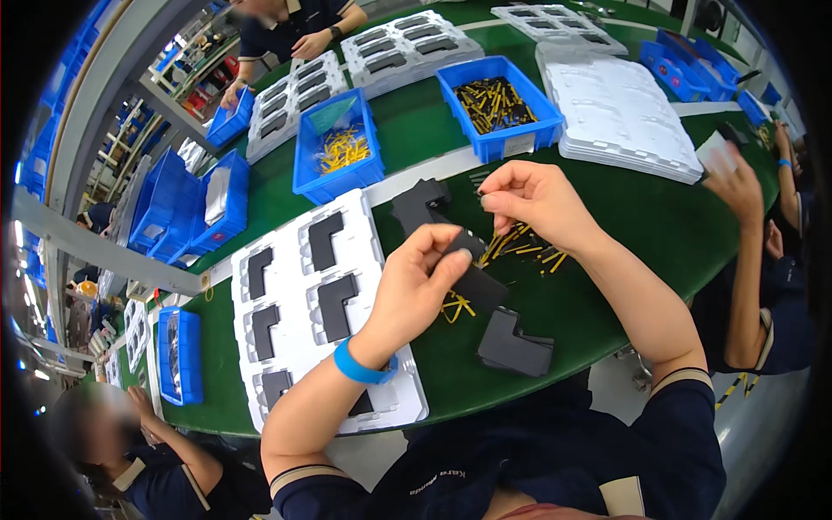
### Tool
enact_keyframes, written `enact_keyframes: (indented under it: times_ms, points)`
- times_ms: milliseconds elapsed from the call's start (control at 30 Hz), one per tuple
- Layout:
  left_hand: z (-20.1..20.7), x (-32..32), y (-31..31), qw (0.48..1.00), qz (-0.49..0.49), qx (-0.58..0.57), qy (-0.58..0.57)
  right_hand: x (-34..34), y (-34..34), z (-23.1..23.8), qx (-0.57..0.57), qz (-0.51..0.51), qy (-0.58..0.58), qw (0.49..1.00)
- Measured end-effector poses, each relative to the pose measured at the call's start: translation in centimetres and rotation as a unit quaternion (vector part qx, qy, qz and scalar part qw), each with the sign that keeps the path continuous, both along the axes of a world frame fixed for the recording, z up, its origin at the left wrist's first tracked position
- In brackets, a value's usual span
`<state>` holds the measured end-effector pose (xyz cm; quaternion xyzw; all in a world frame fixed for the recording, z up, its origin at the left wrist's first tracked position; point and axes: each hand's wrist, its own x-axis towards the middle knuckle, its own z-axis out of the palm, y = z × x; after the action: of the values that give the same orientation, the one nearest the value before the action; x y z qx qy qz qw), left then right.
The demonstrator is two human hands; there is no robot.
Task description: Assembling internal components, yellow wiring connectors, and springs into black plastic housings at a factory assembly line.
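Note:
My left hand [414, 284] is closed around a flat black L-shaped piece [478, 282], thumb on top, above the green table. Beside it, my right hand [544, 206] is raised with thumb and fingertips pinched together; whatever is between them is too small to name. Under my hands lie loose yellow-and-black strips [549, 259]. More black L-shaped pieces are stacked nearest me [513, 343], and others lie beyond my left hand [419, 203]. To the left, a white moulded tray [371, 227] holds several black L-shaped pieces [327, 242] in its pockets.
Across the table stand a blue bin [305, 182] of yellow strips and a blue bin [513, 146] of black-and-yellow strips. White trays [615, 108] are stacked at the far right. Co-workers sit left and right; another person [299, 26] works opposite. A metal post [113, 246] rises at left.

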<state>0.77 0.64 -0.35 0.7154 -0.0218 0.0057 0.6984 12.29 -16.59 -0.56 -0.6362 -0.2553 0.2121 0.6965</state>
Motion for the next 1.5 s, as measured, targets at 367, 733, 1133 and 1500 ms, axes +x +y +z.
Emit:
enact_keyframes:
  times_ms: [367,733,1133,1500]
  points:
    - [-2.2,0.3,-0.1,0.986,0.088,0.124,-0.069,-3.4,1.5,0.5,-0.017,-0.004,0.005,1.000]
    - [-2.3,0.2,-0.2,0.983,0.094,0.134,-0.080,-3.5,1.5,0.3,-0.025,-0.027,-0.020,0.999]
    - [-2.2,0.1,-0.1,0.985,0.077,0.142,-0.068,-3.3,1.4,0.2,-0.043,-0.003,0.015,0.999]
    - [-1.6,-0.2,-0.3,0.986,0.073,0.116,-0.096,-3.0,1.3,-0.9,-0.034,0.032,-0.002,0.999]
